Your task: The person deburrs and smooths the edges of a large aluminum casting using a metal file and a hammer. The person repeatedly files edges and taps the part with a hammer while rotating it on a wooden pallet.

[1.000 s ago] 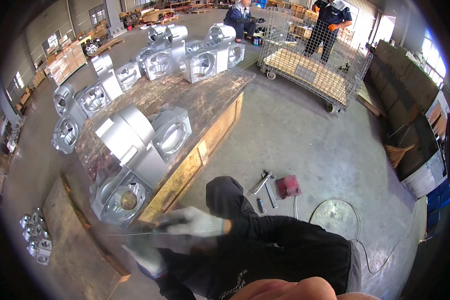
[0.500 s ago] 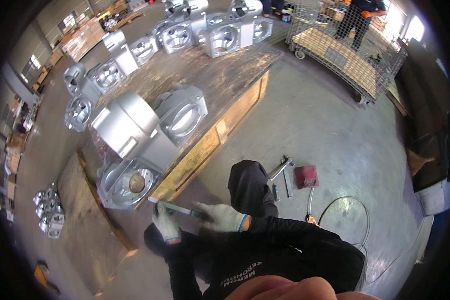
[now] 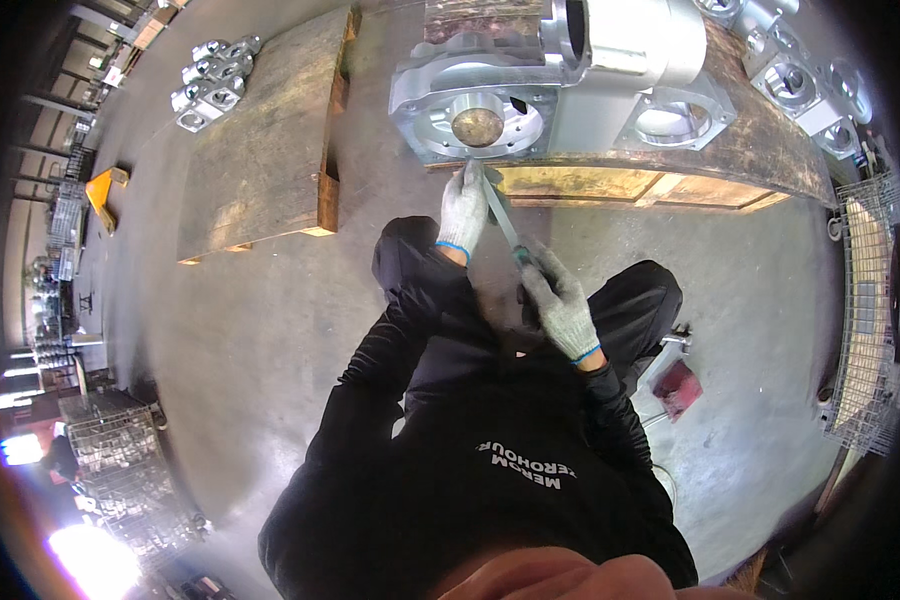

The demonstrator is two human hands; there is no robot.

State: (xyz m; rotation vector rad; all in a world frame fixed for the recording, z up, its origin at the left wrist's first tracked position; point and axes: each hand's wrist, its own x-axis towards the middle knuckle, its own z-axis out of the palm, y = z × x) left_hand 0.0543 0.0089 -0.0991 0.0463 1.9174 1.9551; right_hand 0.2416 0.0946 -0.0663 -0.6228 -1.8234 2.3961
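Observation:
A flat metal file (image 3: 502, 215) slants between my gloved hands. My right hand (image 3: 562, 308) is closed round its dark green handle. With fingers closed at the blade's far end, my left hand (image 3: 460, 212) is just under the near edge of a silver metal casting (image 3: 420, 105). Whether the blade touches the casting, I cannot tell. Inside the casting's round opening sits a boss with a brownish rough face (image 3: 477, 125). The casting rests at the edge of a wooden crate-like platform (image 3: 590, 185), joined to a large silver cylinder part (image 3: 650, 40).
To the left lies a wooden pallet (image 3: 270, 140), with several small castings (image 3: 210, 85) beyond it. A red pad or box (image 3: 677, 390) and a metal tool (image 3: 678, 335) lie by my right knee. A wire cage cart (image 3: 865, 310) stands far right; a yellow object (image 3: 100, 195) is far left.
My view has swung left, so the casting now lies straight ahead of me. Both hands keep their hold on the file, which stays close to the casting's edge.

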